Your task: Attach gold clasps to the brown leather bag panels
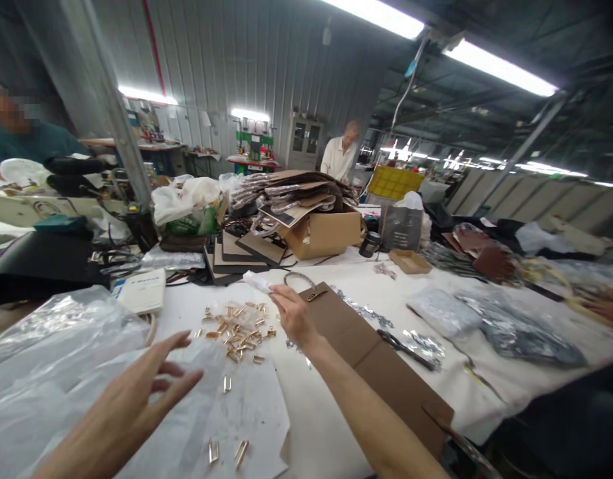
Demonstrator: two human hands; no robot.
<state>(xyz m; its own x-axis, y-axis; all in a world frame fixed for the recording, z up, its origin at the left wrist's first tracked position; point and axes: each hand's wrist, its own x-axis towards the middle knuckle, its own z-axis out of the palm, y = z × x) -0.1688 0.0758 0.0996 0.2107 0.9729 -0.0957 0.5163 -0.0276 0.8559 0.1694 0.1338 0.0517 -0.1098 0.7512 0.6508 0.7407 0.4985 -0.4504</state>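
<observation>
My left hand (137,392) hovers over clear plastic sheeting (97,359), fingers spread and holding nothing. Farther forward, my right hand (294,318) pinches a small white piece of thin plastic (256,281). Just left of that hand lies a loose pile of small gold metal fittings (241,339) on a white sheet (256,412). A few more fittings (227,384) lie apart, nearer to me. Under and beside my right forearm is a long brown panel (371,352) with a thin looped strap (291,276) at its far end.
Black-handled scissors (405,348) lie right of the panel, near silvery plastic packets (446,309). Toward the back stand an open cardboard box (331,233), stacked panels (241,249) and a dark jar (369,244). Two people (340,154) are in the background; another person's hand (608,307) shows at right.
</observation>
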